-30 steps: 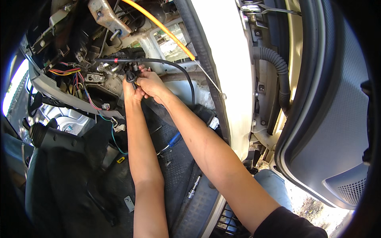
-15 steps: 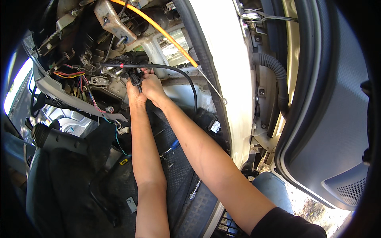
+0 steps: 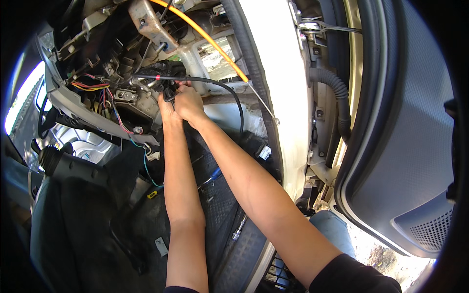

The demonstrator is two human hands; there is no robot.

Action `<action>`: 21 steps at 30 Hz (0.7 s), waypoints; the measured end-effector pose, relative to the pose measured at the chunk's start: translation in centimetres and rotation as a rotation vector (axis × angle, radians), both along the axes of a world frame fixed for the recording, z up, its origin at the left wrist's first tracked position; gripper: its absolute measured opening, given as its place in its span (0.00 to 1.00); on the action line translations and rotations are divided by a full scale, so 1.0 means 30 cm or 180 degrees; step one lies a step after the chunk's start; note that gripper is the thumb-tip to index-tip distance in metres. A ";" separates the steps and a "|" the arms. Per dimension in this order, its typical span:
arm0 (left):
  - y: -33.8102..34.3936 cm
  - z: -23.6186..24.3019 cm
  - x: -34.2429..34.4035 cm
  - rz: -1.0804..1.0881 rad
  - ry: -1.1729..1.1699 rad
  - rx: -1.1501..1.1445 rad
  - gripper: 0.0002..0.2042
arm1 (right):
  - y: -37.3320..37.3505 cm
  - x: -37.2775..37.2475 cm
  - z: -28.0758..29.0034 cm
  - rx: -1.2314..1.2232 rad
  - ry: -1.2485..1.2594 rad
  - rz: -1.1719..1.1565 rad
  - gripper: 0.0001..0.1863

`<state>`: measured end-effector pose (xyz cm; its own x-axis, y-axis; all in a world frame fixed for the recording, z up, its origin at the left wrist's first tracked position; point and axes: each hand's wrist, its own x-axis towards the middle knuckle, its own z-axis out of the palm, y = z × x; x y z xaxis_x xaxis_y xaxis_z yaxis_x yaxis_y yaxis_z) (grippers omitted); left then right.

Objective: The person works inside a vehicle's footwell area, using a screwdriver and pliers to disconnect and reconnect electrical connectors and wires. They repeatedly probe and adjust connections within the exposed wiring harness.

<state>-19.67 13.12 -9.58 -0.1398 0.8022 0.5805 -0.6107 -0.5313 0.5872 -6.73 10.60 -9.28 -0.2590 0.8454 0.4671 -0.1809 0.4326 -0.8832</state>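
Note:
Both arms reach into the opened dashboard of a vehicle, and my hands meet at a black wiring harness. My left hand is closed on the harness from the left side. Pressed against it, my right hand has its fingers curled round the same bundle; its fingertips are partly hidden behind it. A thick black cable with a band of red tape passes just above my hands and bends down on the right. Behind the harness is a dark wrapped bundle.
An orange tube with a wire end crosses above. Coloured wires hang at left by a rusty bracket. On the floor lie a blue-handled tool, a metal rod with a socket-like end and a small plate. The door stands open.
The whole view has shifted slightly. My hands remain together at the harness, with the right hand turned a little more over it.

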 end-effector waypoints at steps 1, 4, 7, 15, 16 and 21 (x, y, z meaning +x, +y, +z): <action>0.000 0.001 -0.004 -0.0071 0.0005 0.0012 0.10 | -0.002 0.002 0.003 -0.0048 -0.0010 0.0026 0.17; 0.008 0.010 -0.021 0.0235 0.0030 -0.0141 0.11 | 0.003 0.001 0.009 0.0108 -0.0178 -0.0044 0.18; 0.008 0.019 -0.036 0.0148 0.0017 -0.0200 0.11 | 0.018 -0.013 0.010 0.0111 -0.0210 0.0074 0.19; -0.022 0.012 -0.012 -0.0454 0.0087 -0.0116 0.14 | 0.007 -0.035 -0.052 0.0362 0.0487 0.0085 0.15; -0.035 0.006 -0.014 -0.0583 0.0183 -0.0171 0.14 | 0.003 -0.018 -0.075 -0.0164 0.0500 0.0709 0.14; -0.079 -0.005 -0.035 0.0443 0.0420 -0.0813 0.19 | -0.055 0.081 -0.146 -0.1116 0.0154 0.1187 0.16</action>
